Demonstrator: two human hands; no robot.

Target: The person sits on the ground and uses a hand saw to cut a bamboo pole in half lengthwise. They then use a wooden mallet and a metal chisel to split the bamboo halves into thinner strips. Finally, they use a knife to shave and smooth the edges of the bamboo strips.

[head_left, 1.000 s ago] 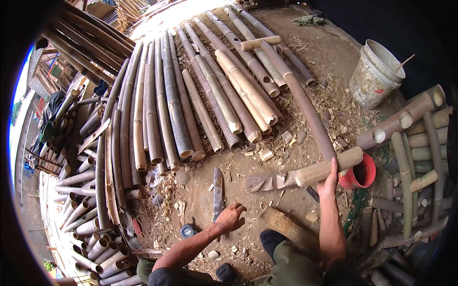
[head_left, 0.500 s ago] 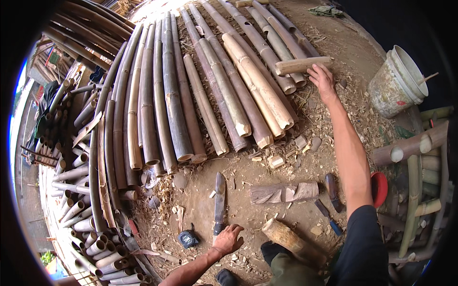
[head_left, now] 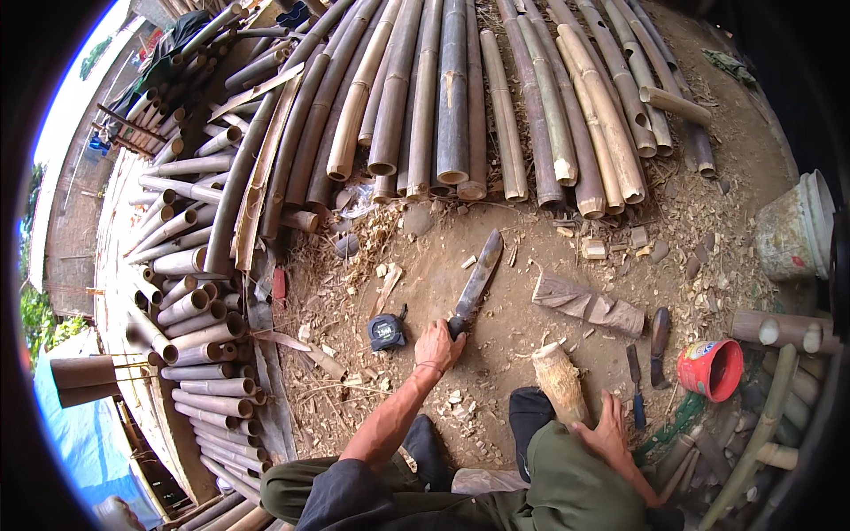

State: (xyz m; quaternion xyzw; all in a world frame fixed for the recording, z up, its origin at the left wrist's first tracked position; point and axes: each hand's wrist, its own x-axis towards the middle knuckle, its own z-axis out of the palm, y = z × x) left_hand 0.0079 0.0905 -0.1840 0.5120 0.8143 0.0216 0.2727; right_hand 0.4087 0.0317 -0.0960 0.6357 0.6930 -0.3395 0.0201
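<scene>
Withdrawn since the earlier frame, your right hand (head_left: 606, 434) has left the short bamboo crosspiece (head_left: 676, 104), which now rests over the bamboo poles (head_left: 452, 106) near their ends. That hand is now low by your right knee, open with its fingers spread, beside the log (head_left: 558, 376); you can't be sure from this view whether the fingertips touch it. Your left hand (head_left: 437, 347) is curled around the handle of the machete (head_left: 479, 276), whose blade lies on the ground, tip pointing away, probably so the edge stays clear of your legs. The log slants beside your right knee, its near end hidden, perhaps kept there for easy reach. Past it, the split wooden block (head_left: 588, 303) lies on the dirt. Left of the machete sits the tape measure (head_left: 386, 331); near the red bucket (head_left: 711, 370), the blue-handled chisel (head_left: 636, 394) looks placed within reach of your right arm.
</scene>
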